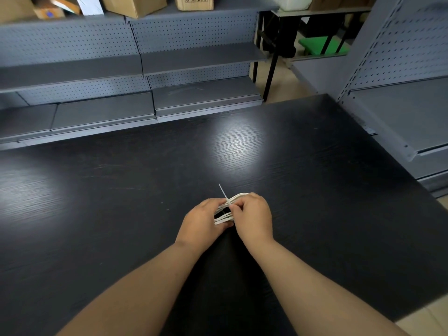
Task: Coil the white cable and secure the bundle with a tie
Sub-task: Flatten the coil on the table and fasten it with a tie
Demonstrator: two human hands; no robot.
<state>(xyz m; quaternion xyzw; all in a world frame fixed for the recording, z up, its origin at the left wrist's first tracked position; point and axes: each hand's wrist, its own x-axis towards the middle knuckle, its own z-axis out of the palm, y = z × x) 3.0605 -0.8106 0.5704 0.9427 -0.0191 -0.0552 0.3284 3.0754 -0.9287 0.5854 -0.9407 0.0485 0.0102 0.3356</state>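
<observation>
I see white cable (224, 215) coiled, lower centre of frame, over dark counter (121, 202) — left hand (203, 220) fingers curled round bundle, right hand (254, 217) fingers pinching tie (223, 191), tail sticking up. Cardboard boxes (133, 6) upper left on shelf (242, 7) — contents hidden.

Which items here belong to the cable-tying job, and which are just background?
Job: coiled white cable, thin white plastic tie, left hand, right hand.
Lying about: black woodgrain table, grey perforated metal shelving, brown cardboard boxes, green stool.
</observation>
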